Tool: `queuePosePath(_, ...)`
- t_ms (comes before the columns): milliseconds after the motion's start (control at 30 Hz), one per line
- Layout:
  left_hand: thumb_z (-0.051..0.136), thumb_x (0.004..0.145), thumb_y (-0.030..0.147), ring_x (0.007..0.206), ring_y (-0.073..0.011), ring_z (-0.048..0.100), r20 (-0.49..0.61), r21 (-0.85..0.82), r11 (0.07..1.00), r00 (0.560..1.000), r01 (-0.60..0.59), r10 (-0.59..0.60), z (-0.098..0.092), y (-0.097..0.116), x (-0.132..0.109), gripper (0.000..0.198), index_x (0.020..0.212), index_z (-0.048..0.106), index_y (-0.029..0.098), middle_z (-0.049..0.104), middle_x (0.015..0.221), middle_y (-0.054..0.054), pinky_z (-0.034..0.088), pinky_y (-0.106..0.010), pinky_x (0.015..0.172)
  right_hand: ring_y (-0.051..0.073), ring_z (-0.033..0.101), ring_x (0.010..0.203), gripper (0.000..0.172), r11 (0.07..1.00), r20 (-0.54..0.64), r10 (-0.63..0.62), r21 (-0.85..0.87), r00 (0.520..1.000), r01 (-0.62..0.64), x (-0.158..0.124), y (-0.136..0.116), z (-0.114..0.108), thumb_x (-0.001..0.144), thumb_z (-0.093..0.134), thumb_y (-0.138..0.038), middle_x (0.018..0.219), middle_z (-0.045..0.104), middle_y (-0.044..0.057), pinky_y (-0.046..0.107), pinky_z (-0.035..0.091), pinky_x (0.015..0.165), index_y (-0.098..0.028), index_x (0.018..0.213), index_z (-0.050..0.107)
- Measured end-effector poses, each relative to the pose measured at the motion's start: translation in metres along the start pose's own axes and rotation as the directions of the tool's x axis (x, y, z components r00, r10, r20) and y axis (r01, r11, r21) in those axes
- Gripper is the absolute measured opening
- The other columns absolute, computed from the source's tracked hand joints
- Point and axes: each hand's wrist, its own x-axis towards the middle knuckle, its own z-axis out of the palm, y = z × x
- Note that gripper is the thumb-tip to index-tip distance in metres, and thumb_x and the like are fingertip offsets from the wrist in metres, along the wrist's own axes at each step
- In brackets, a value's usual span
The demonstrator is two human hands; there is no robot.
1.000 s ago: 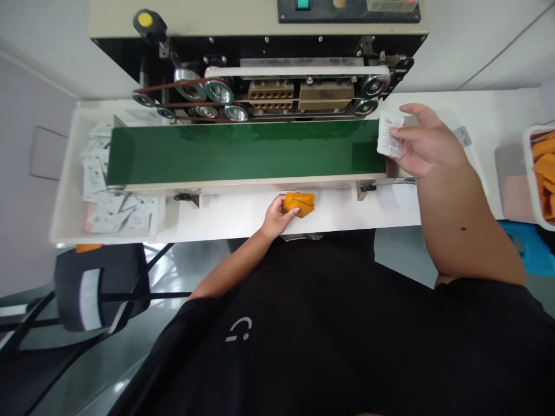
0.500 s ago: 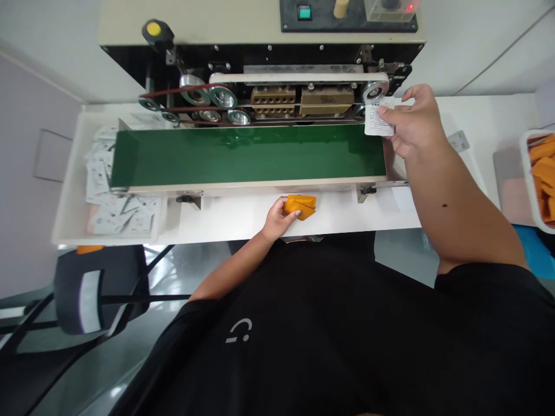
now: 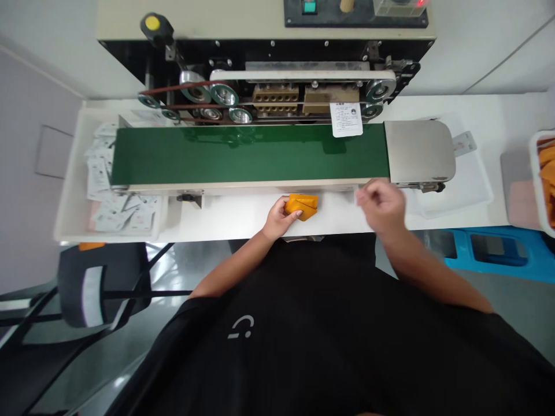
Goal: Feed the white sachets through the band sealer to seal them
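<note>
My left hand (image 3: 277,219) is closed around a small stack of folded orange packets (image 3: 302,206), held just in front of the conveyor. My right hand (image 3: 384,205) hovers near the conveyor's front edge on the right, its fingers curled but smeared by motion, so I cannot make out whether anything is in them. A white printed sachet (image 3: 347,121) hangs from the band sealing machine (image 3: 277,95) by its top edge, its lower part over the green conveyor belt (image 3: 243,156). No hand touches that sachet.
At left, a white tray (image 3: 60,196) contains several printed sachets. A clear shallow tray (image 3: 459,199) lies right of the conveyor's metal end plate (image 3: 420,150). A bin (image 3: 522,190) of orange pieces stands far right, a blue stool (image 3: 498,248) below, and a black chair (image 3: 117,277) lower left.
My right hand has let go of the white sachet and moved down and left, off the sealer's entry. The sachet has travelled left along the machine. My left hand has stayed nearly still.
</note>
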Motion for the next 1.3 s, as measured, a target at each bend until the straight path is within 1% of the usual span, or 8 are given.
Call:
queuePosePath(100, 0.086, 0.083, 0.054, 0.098, -0.019, 0.071, 0.028, 0.013, 1.0, 0.999, 0.025, -0.025, 0.001, 0.003, 0.0, 0.052, 0.113, 0.062, 0.019, 0.072, 0.11, -0.007, 0.058, -0.031, 0.089, 0.011, 0.061, 0.069, 0.025, 0.977, 0.315, 0.194, 0.021, 0.929, -0.212, -0.039, 0.009, 0.036, 0.092, 0.074, -0.041, 0.087, 0.068, 0.002, 0.024, 0.049, 0.061, -0.019, 0.098, 0.065)
queuePosePath(167, 0.085, 0.083, 0.055, 0.096, -0.019, 0.071, 0.062, 0.05, 0.998, 0.998, 0.025, -0.028, 0.001, 0.006, 0.0, 0.053, 0.114, 0.063, 0.019, 0.073, 0.108, -0.007, 0.059, -0.031, 0.087, 0.014, 0.068, 0.078, 0.042, 0.945, 0.421, 0.29, 0.018, 0.859, -0.327, -0.05, 0.02, 0.059, 0.089, 0.076, -0.042, 0.108, 0.073, 0.006, 0.027, 0.055, 0.066, -0.022, 0.124, 0.065)
queuePosePath(233, 0.085, 0.084, 0.054, 0.093, -0.0188, 0.071, 0.112, 0.12, 0.993, 0.994, 0.003, -0.016, 0.001, 0.007, -0.001, 0.053, 0.117, 0.064, 0.019, 0.073, 0.107, -0.007, 0.059, -0.031, 0.085, 0.019, 0.072, 0.092, 0.051, 0.931, 0.445, 0.306, 0.044, 0.841, -0.362, -0.055, 0.031, 0.078, 0.088, 0.076, -0.042, 0.119, 0.073, 0.007, 0.032, 0.06, 0.079, -0.023, 0.134, 0.064)
queuePosePath(367, 0.08, 0.089, 0.052, 0.092, -0.0187, 0.071, 0.183, 0.25, 0.966, 0.983, -0.062, 0.016, 0.0, 0.009, -0.002, 0.049, 0.123, 0.064, 0.02, 0.072, 0.109, -0.008, 0.057, -0.03, 0.083, 0.024, 0.073, 0.106, 0.042, 0.894, 0.405, 0.297, 0.2, 0.865, -0.401, -0.058, 0.046, 0.099, 0.091, 0.075, -0.048, 0.117, 0.075, 0.008, 0.038, 0.061, 0.093, -0.021, 0.123, 0.072)
queuePosePath(633, 0.073, 0.093, 0.056, 0.082, -0.0153, 0.065, 0.153, 0.342, 0.934, 0.987, -0.101, 0.051, 0.003, 0.012, 0.002, 0.044, 0.111, 0.067, 0.017, 0.071, 0.101, -0.007, 0.053, -0.027, 0.076, 0.012, 0.068, 0.076, 0.05, 0.836, 0.284, 0.313, 0.37, 0.906, -0.405, -0.063, 0.059, 0.104, 0.096, 0.069, -0.059, 0.13, 0.068, 0.01, 0.03, 0.063, 0.073, -0.024, 0.131, 0.065)
queuePosePath(833, 0.072, 0.092, 0.059, 0.079, -0.0152, 0.062, 0.158, 0.377, 0.922, 0.987, -0.09, 0.032, 0.005, 0.014, 0.002, 0.045, 0.108, 0.067, 0.018, 0.07, 0.097, -0.006, 0.051, -0.028, 0.073, 0.011, 0.063, 0.08, 0.046, 0.89, 0.158, 0.278, 0.329, 0.948, -0.316, -0.071, 0.069, 0.108, 0.098, 0.068, -0.053, 0.126, 0.057, 0.009, 0.027, 0.06, 0.069, -0.027, 0.135, 0.06)
queuePosePath(1033, 0.074, 0.091, 0.057, 0.083, -0.0164, 0.065, 0.165, 0.351, 0.934, 0.986, -0.071, 0.013, 0.004, 0.008, 0.002, 0.044, 0.109, 0.066, 0.018, 0.07, 0.099, -0.007, 0.053, -0.029, 0.076, 0.011, 0.054, 0.077, 0.037, 0.92, -0.007, 0.256, 0.308, 0.967, -0.242, -0.08, 0.071, 0.113, 0.092, 0.076, -0.044, 0.091, 0.049, 0.0, 0.024, 0.053, 0.069, -0.024, 0.113, 0.053)
queuePosePath(1300, 0.08, 0.086, 0.059, 0.08, -0.0166, 0.063, 0.194, 0.432, 0.894, 0.98, -0.121, 0.039, 0.004, 0.02, 0.004, 0.048, 0.107, 0.069, 0.017, 0.068, 0.093, -0.005, 0.051, -0.028, 0.07, 0.013, 0.062, 0.085, 0.028, 0.934, 0.043, 0.186, 0.304, 0.982, -0.19, -0.074, 0.059, 0.11, 0.093, 0.074, -0.039, 0.095, 0.061, 0.002, 0.029, 0.056, 0.08, -0.022, 0.11, 0.06)
